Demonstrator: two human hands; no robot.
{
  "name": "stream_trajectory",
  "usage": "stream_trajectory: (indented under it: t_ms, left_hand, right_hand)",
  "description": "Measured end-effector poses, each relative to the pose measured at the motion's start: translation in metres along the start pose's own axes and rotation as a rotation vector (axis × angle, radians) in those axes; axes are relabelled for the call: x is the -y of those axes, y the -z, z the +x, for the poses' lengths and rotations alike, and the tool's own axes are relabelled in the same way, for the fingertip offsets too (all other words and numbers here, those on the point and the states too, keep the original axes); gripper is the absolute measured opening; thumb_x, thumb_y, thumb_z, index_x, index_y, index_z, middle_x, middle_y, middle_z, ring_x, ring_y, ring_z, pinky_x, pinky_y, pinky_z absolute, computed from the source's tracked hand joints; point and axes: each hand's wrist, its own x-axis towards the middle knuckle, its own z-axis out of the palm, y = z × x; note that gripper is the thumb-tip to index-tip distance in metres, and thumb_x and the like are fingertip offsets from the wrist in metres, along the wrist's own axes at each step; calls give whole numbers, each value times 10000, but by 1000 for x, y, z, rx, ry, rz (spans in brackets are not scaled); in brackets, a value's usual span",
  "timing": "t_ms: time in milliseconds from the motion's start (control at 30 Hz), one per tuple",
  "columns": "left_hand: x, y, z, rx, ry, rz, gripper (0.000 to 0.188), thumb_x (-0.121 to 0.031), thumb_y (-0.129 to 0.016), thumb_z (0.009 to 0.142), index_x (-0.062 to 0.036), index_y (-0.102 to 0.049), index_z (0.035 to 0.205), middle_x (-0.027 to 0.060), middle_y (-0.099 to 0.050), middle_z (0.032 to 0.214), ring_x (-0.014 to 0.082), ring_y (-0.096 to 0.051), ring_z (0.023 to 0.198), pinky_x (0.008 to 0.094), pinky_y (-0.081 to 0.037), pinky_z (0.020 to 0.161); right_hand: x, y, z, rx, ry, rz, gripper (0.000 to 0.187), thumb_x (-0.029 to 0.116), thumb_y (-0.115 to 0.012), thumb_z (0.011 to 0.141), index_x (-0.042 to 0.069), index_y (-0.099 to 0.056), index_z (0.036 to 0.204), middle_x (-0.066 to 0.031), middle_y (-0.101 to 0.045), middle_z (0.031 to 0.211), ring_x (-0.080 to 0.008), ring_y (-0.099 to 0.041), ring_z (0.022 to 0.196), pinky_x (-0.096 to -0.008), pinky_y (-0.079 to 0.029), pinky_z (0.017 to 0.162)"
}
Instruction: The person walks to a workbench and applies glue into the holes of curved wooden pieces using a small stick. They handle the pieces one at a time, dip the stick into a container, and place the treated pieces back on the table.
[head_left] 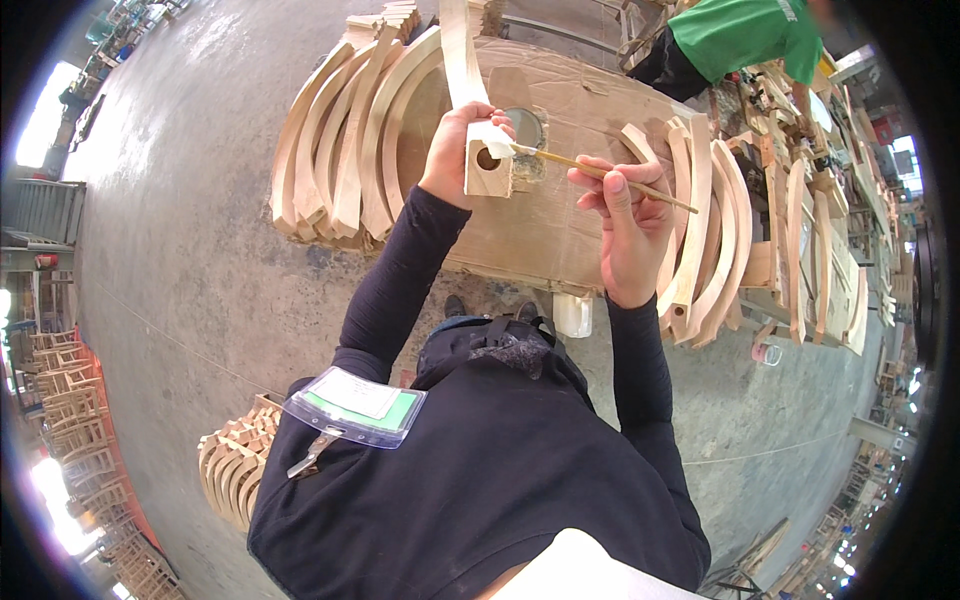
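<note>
My left hand (452, 158) is closed around a long pale wooden chair part (461, 55), whose squared end with a round hole points toward me. A white patch (493, 139), perhaps glue or paper, lies on that end just above the hole. In my right hand (632, 225) a thin brush (600, 174) is pinched between thumb and fingers, its tip at the edge of the white patch. Behind the wooden end, a round greyish dish (525, 128) sits on the cardboard-covered bench (570, 225), partly hidden by the part and brush.
Curved wooden parts (345, 150) stand in a row at the bench's left, with more (715, 235) at its right. A white container (573, 315) is at the near edge. A person in a green shirt (745, 40) works at the far right. More curved pieces (235, 465) are stacked lower left.
</note>
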Motion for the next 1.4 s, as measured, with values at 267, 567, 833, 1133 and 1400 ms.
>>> stream_trajectory:
  t_ms: [267,567,833,1133,1400]
  left_hand:
    - [9,-5,-1,20,-66,-54,111,-38,-490,933,54,-431,956,110,-496,820,193,-556,711,288,-558,675]
    - [14,-11,6,-58,-77,-14,102,-42,-496,925,30,-426,939,101,-501,825,187,-555,688,278,-553,640]
    - [21,-17,9,-71,-84,56,110,-42,-522,905,18,-433,926,96,-506,825,178,-562,688,272,-541,619]
    - [36,-35,4,-163,-153,164,91,-63,-503,901,-14,-428,892,67,-486,746,138,-540,627,238,-501,540]
    - [43,-35,0,-174,-188,214,92,-74,-495,905,-22,-419,898,59,-480,734,127,-525,619,241,-493,532]
  right_hand:
    - [4,17,-17,47,-30,-50,98,79,-610,937,40,-520,940,-223,-694,985,-232,-711,858,-261,-560,665]
    - [16,19,-25,9,-33,-61,125,104,-614,941,53,-508,900,-205,-705,919,-232,-717,792,-271,-560,624]
    - [17,17,-17,-51,-73,-61,162,123,-619,943,70,-498,849,-167,-705,802,-216,-708,695,-279,-557,585]
    - [23,7,-7,-160,-90,-28,186,179,-610,954,95,-497,833,-136,-696,770,-182,-682,649,-263,-533,577]
    - [24,11,0,-176,-103,14,194,190,-619,950,95,-492,838,-152,-703,789,-204,-700,674,-271,-552,593]
